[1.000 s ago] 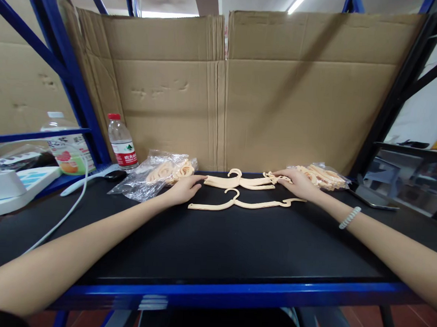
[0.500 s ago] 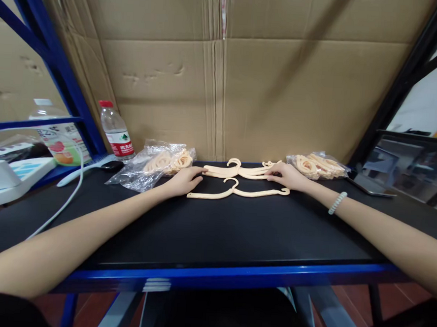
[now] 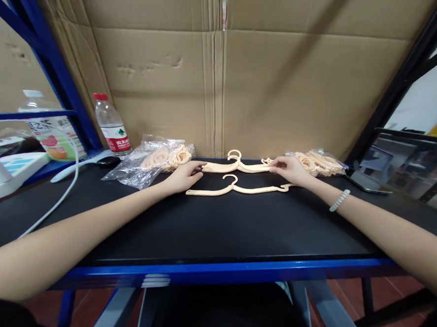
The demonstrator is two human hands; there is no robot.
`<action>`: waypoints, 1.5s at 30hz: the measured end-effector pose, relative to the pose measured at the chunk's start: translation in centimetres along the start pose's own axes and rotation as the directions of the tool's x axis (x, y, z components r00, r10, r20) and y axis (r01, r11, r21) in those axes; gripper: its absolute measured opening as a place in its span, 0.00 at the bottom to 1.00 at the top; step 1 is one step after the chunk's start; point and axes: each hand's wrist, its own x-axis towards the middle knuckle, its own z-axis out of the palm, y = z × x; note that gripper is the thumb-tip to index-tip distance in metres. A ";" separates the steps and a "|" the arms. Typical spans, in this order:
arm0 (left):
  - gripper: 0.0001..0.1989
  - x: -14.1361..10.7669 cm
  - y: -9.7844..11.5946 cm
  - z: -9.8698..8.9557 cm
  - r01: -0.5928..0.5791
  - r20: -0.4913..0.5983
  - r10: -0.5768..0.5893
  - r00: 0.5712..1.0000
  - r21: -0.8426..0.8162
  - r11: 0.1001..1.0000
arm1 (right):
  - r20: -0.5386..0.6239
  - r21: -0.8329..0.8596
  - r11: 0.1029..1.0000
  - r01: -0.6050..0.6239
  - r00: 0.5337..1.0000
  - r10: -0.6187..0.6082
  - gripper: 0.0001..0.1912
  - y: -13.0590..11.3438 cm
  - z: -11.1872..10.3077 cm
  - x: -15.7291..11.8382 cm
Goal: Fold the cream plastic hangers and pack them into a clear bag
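A stack of cream hangers [image 3: 221, 168] lies near the back of the black table, hooks toward the cardboard. My left hand [image 3: 183, 176] is at the stack's left end, thumb and fingers apart. At the right end, my right hand [image 3: 289, 169] has thumb and fingertips closed on the stack's tip. One more cream hanger [image 3: 252, 189] lies in front of the stack, its hook also pointing back. Its right end reaches below my right hand.
Clear plastic bags of cream parts lie at left [image 3: 163, 157] and right [image 3: 318, 162]. A red-capped bottle [image 3: 116, 131], a brush [image 3: 79, 165], a white cable [image 3: 62, 201] and a big bottle [image 3: 55, 136] are at left. Cardboard [image 3: 263, 87] stands behind.
The view has shifted slightly, so everything sits a little higher. The upper hangers look more closely aligned, and my left hand's fingers are more spread from its thumb.
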 end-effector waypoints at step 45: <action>0.16 -2.1 4.9 0.5 -0.124 -0.136 0.104 0.985 -0.145 0.982 | 0.280 -0.648 0.682 0.339 0.939 -0.200 0.15 5.2 -4.4 0.8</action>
